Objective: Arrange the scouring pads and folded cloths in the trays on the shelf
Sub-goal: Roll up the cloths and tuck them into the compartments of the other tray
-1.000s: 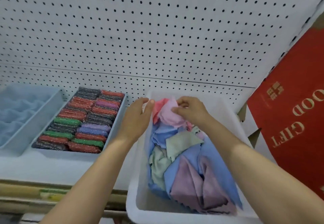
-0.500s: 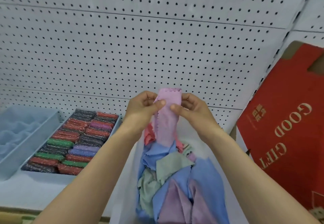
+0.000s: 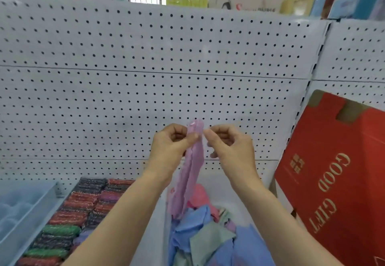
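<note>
A lilac cloth (image 3: pixel 192 172) hangs as a narrow strip in front of the pegboard. My left hand (image 3: pixel 170 147) pinches its top edge between thumb and forefinger. My right hand (image 3: pixel 231 149) has curled fingers, and its thumb and fingertip meet the cloth's top right corner. Below them a white tub (image 3: pixel 216 180) holds a loose pile of blue, green, pink and lilac cloths (image 3: pixel 208 234). To the left, rows of red, green, purple and dark scouring pads (image 3: pixel 83 207) fill a tray.
A pale blue divided tray (image 3: pixel 27 220) stands at the far left of the shelf. A red "GOOD GIFT" box (image 3: pixel 337 182) leans at the right, close to the tub. The white pegboard (image 3: pixel 145 88) backs the shelf, with goods on the level above.
Both hands lifted the lilac cloth out of the tub and raised it. The cloth now hangs narrower and longer. The view has tilted upward.
</note>
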`<state>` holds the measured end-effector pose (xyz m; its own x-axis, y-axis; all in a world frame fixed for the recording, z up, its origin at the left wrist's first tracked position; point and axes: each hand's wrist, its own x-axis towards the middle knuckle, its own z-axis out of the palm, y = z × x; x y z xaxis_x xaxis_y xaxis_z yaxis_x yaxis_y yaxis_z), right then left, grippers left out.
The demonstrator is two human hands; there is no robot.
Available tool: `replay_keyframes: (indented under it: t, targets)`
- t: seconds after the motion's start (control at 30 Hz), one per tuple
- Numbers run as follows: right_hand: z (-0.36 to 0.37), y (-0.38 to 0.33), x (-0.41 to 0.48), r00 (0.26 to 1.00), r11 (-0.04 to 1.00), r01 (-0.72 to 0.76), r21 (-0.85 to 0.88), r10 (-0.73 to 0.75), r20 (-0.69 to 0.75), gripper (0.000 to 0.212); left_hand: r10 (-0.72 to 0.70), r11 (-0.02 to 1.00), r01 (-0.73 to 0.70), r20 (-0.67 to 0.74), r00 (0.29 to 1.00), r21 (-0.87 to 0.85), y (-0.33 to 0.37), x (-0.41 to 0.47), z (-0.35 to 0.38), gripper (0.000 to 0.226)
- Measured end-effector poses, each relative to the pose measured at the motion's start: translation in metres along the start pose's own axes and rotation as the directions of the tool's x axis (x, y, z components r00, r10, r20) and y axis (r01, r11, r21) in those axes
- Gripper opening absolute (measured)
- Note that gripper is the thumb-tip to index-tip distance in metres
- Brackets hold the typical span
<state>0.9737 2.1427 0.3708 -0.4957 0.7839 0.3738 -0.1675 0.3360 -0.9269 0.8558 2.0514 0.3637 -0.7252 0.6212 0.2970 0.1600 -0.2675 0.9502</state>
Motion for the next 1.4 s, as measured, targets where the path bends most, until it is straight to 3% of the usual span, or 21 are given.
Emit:
replay_keyframes:
  t: [0.13,0.23,0.37,0.53,0.6,0.83,1.03,1.1,1.2,1.3,1.4]
  targets:
    - [0.018,-0.014,-0.005,0.982,0.983,-0.128,0.129,0.108,0.155,0.023,0.024,0.999,-0.024,0.008,1.000,0.032,0.006,-0.004,-0.003,0.026]
    - [0.024,-0.016,-0.003,0.976,0.973,-0.157,0.172,0.127,0.176,0.022,0.038,0.997,-0.043,0.085,0.996,0.057,0.009,-0.004,-0.011,0.012]
    - [0.026,-0.017,0.000,0.984,0.970,-0.144,0.193,0.119,0.135,0.003,0.009,0.999,-0.016,0.165,0.986,0.037,0.011,-0.003,-0.022,0.015]
    - [0.028,-0.021,0.000,0.973,0.988,-0.080,0.131,0.049,0.226,0.012,-0.025,0.997,0.032,0.112,0.993,-0.069,0.017,0.001,-0.026,0.034]
    - [0.030,-0.021,0.001,0.969,0.998,-0.026,0.065,0.009,0.247,0.012,-0.035,0.998,0.039,0.085,0.996,-0.054,0.020,0.002,-0.026,0.029]
    - [0.028,-0.024,0.007,0.963,0.999,-0.020,0.043,0.008,0.269,0.014,-0.042,0.998,0.045,0.062,0.997,-0.037,0.022,0.007,-0.030,0.021]
    - [0.032,-0.021,0.012,0.990,0.999,0.025,0.033,-0.029,0.135,0.005,-0.085,0.991,0.100,0.159,0.984,-0.089,0.030,0.006,-0.024,0.035]
    - [0.032,-0.021,0.011,0.987,0.998,-0.001,0.064,-0.009,0.161,0.005,-0.094,0.992,0.106,0.166,0.982,-0.066,0.030,0.006,-0.024,0.043]
    - [0.028,-0.024,0.008,0.970,0.982,-0.097,0.164,0.057,0.235,0.006,-0.104,0.992,0.115,0.163,0.981,-0.058,0.029,0.006,-0.028,0.036]
    - [0.022,-0.024,0.010,0.943,0.960,-0.192,0.203,0.123,0.310,0.012,-0.107,0.986,0.127,0.179,0.978,-0.104,0.027,0.006,-0.033,0.035]
    - [0.021,-0.023,0.012,0.940,0.941,-0.252,0.225,0.183,0.287,0.010,-0.139,0.967,0.168,0.155,0.978,-0.194,0.024,0.006,-0.033,0.027]
